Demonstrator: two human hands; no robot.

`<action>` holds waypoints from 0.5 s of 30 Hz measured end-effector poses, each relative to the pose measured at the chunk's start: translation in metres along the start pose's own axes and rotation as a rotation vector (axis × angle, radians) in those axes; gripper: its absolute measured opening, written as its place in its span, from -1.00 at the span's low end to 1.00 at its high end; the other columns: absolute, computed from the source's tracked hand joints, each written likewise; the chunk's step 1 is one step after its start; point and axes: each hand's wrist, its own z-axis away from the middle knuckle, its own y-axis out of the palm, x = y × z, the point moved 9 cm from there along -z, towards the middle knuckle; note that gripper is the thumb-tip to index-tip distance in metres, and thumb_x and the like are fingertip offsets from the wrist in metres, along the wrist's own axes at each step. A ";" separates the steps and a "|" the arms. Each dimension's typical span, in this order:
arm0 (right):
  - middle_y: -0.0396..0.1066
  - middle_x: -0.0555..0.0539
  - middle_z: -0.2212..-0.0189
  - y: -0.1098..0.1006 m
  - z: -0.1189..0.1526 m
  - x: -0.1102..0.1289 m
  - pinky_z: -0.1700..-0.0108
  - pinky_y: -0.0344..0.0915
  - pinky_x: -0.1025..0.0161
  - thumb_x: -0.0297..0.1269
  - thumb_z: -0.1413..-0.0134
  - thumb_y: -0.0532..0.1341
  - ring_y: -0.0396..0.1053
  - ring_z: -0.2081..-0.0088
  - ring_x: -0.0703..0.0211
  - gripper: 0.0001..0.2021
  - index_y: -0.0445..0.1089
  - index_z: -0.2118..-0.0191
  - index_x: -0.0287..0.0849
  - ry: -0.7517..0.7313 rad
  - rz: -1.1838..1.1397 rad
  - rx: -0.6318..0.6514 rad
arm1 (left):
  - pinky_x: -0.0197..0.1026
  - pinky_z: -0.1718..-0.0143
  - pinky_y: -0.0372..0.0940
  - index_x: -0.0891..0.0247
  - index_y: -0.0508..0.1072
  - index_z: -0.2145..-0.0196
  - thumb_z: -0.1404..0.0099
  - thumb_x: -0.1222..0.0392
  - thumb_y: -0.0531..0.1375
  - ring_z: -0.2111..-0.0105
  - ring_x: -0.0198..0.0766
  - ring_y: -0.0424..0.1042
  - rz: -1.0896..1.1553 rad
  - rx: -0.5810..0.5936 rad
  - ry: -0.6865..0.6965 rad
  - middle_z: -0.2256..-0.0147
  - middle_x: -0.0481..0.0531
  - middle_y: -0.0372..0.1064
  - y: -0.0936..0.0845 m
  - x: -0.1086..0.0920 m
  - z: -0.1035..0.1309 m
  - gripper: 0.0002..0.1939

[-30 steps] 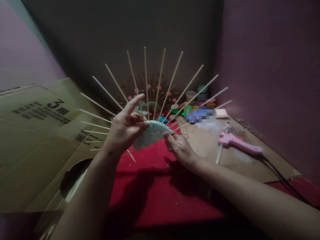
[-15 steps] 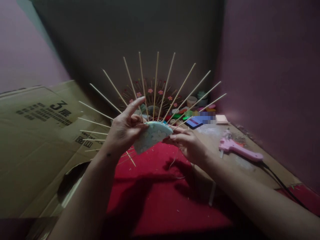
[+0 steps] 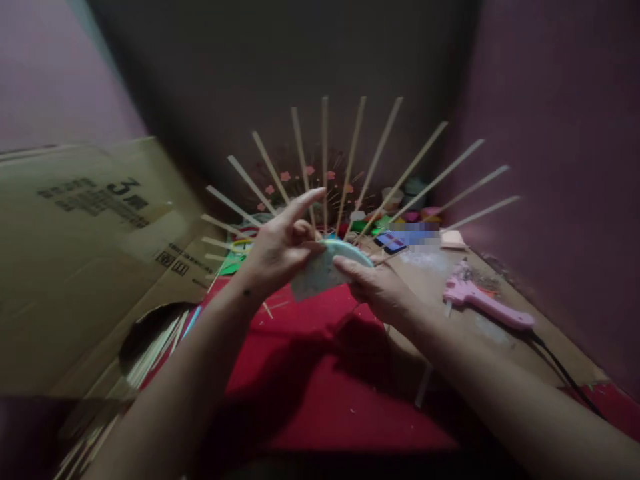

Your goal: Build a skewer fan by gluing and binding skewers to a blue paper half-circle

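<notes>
Between my hands is a pale blue headband (image 3: 320, 275), its curved band covered in flower-patterned fabric. Thin wooden sticks (image 3: 358, 160) fan out from its far edge like rays. My left hand (image 3: 283, 247) pinches the band's left part between thumb and bent fingers, while its index finger points up across the sticks. On the right end, my right hand (image 3: 375, 283) grips with its thumb on the near face and its fingers behind, mostly hidden. The band is held above a red tabletop (image 3: 320, 400).
A pink glue gun (image 3: 490, 305) with a black cord lies on a cardboard sheet (image 3: 530, 347) at right. Behind it are a phone (image 3: 393, 241) and a stick crown with pink flowers (image 3: 310, 172). Left stands a large cardboard box (image 3: 85, 267), with loose sticks (image 3: 157, 350) by its hole.
The headband and both hands have shifted right in view, and the sticks are blurred by motion. My right thumb has come onto the band's near face.
</notes>
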 end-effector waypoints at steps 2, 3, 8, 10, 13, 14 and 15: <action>-0.02 0.22 0.77 -0.007 0.000 -0.003 0.69 -0.28 0.40 -0.10 0.18 0.36 -0.17 0.74 0.48 -0.70 0.28 0.50 -0.16 -0.002 0.007 -0.045 | -0.39 0.58 0.27 0.19 0.26 -0.15 0.00 0.44 0.24 0.57 -0.38 0.38 -0.055 -0.033 0.071 0.51 -0.12 0.41 0.000 -0.013 0.003 -0.28; -0.02 0.21 0.77 -0.012 0.000 -0.003 0.70 -0.28 0.40 -0.09 0.16 0.36 -0.17 0.74 0.48 -0.69 0.26 0.52 -0.16 -0.002 0.019 -0.077 | -0.39 0.56 0.29 0.17 0.32 -0.10 -0.01 0.43 0.25 0.55 -0.39 0.39 -0.085 -0.072 0.096 0.45 -0.12 0.44 -0.005 -0.021 0.007 -0.34; -0.01 0.19 0.73 -0.038 -0.001 0.015 0.69 -0.23 0.41 -0.23 0.13 0.38 -0.13 0.72 0.48 -0.69 0.18 0.51 -0.16 -0.139 -0.114 -0.162 | -0.36 0.60 0.29 0.20 0.49 0.27 -0.25 0.31 0.11 0.61 -0.43 0.38 -0.161 -0.450 0.131 0.45 -0.09 0.44 -0.078 -0.042 0.055 -0.83; 0.03 0.17 0.69 -0.043 0.000 0.019 0.69 -0.20 0.41 -0.25 0.12 0.37 -0.10 0.70 0.47 -0.72 0.22 0.48 -0.17 -0.168 -0.164 -0.152 | -0.37 0.69 0.21 0.23 0.48 0.32 -0.23 0.31 0.12 0.68 -0.44 0.33 -0.204 -0.528 -0.030 0.52 -0.09 0.39 -0.110 -0.015 0.082 -0.86; 0.12 0.14 0.65 -0.051 0.002 0.015 0.70 -0.14 0.41 -0.24 0.17 0.40 -0.01 0.69 0.44 -0.73 0.29 0.43 -0.17 -0.148 -0.188 -0.190 | -0.37 0.69 0.19 0.28 0.46 0.32 -0.20 0.30 0.11 0.69 -0.42 0.32 -0.256 -0.481 -0.347 0.57 -0.08 0.35 -0.138 0.051 0.119 -0.86; 0.13 0.13 0.65 -0.053 0.002 0.011 0.70 -0.13 0.41 -0.24 0.21 0.41 0.01 0.68 0.44 -0.72 0.30 0.44 -0.17 -0.129 -0.190 -0.202 | -0.37 0.69 0.18 0.29 0.45 0.32 -0.21 0.27 0.10 0.69 -0.41 0.32 -0.312 -0.429 -0.416 0.58 -0.07 0.35 -0.139 0.071 0.128 -0.86; 0.13 0.13 0.65 -0.054 0.003 0.008 0.71 -0.14 0.41 -0.24 0.25 0.43 0.03 0.68 0.43 -0.71 0.30 0.46 -0.17 -0.108 -0.191 -0.214 | -0.35 0.65 0.21 0.30 0.46 0.34 -0.22 0.24 0.10 0.68 -0.40 0.32 -0.412 -0.357 -0.462 0.60 -0.07 0.34 -0.136 0.086 0.133 -0.86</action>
